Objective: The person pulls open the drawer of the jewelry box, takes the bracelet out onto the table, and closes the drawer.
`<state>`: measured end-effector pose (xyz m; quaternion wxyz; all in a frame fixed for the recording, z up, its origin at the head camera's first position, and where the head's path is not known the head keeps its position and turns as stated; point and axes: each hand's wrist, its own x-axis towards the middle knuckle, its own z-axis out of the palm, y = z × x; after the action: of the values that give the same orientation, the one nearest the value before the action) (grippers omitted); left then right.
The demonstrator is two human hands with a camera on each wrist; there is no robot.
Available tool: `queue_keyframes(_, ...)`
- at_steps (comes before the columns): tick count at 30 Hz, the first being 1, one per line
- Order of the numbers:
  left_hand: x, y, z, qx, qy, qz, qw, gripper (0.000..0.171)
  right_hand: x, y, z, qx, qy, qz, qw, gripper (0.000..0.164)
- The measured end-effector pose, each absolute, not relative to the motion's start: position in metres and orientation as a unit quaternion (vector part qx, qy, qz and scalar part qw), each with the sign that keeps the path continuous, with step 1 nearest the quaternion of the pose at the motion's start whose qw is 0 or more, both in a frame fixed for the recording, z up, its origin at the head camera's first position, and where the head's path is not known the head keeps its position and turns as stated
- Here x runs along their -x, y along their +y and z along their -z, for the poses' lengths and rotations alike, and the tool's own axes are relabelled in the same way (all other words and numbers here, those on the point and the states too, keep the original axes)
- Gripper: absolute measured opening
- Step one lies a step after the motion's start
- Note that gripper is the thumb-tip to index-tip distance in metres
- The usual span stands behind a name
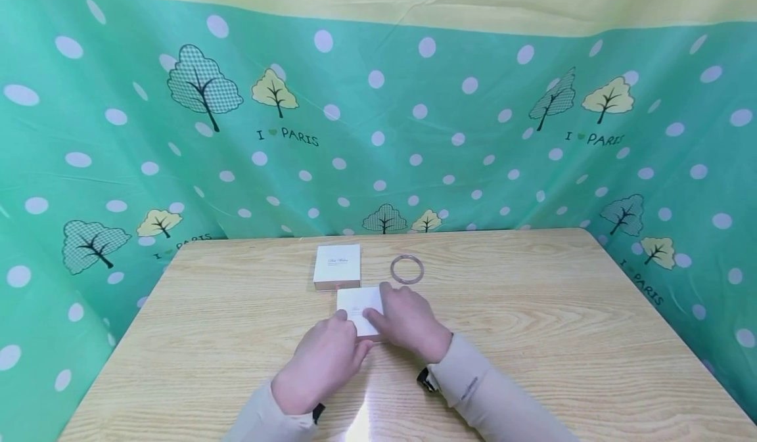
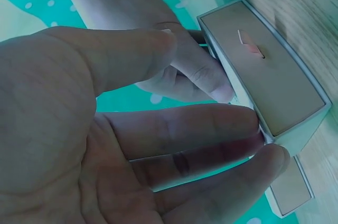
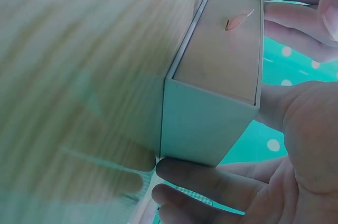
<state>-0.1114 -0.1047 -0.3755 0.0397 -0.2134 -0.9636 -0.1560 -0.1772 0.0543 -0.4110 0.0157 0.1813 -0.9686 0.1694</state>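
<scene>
A small white drawer-style gift box (image 1: pixel 358 303) with a pinkish-beige front lies on the table between both hands. A short pink ribbon tab (image 3: pixel 240 20) sticks out of its front panel, and the drawer sits flush in the sleeve. At its left side, my left hand (image 1: pixel 324 358) touches the box with nearly straight fingertips (image 2: pixel 237 121), the thumb apart from it. My right hand (image 1: pixel 412 318) holds the box from the right, thumb on the printed top and fingers along the side near the tabletop.
A second white box (image 1: pixel 337 263) with printed lettering stands just behind, to the left. A purplish-grey bangle-like ring (image 1: pixel 407 269) lies behind the right hand. Beyond the wooden table (image 1: pixel 532 310) hangs a green dotted curtain (image 1: pixel 378 120).
</scene>
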Motion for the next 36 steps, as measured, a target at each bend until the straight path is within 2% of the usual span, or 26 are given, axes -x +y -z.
queue_keyframes(15, 0.112, -0.11, 0.369, 0.192, -0.97, 0.149, 0.027, 0.036, 0.176, 0.049, 0.41, -0.186, -0.968, -0.17, 0.008, 0.05)
queue_keyframes(18, 0.117, -0.114, 0.367, 0.19, -0.969, 0.15, 0.047, 0.033, 0.175, 0.051, 0.408, -0.187, -0.967, -0.172, -0.006, 0.059)
queue_keyframes(23, 0.133, -0.12, 0.372, 0.185, -0.957, 0.198, 0.105, 0.017, 0.173, 0.054, 0.402, -0.183, -0.967, -0.173, -0.024, 0.071)
queue_keyframes(31, 0.151, -0.13, 0.388, 0.169, -0.955, 0.222, 0.102, 0.033, 0.168, 0.06, 0.393, -0.168, -0.971, -0.162, -0.05, 0.045)
queue_keyframes(36, 0.156, -0.133, 0.395, 0.16, -0.956, 0.237, 0.068, 0.041, 0.163, 0.06, 0.389, -0.169, -0.972, -0.147, -0.074, 0.046)
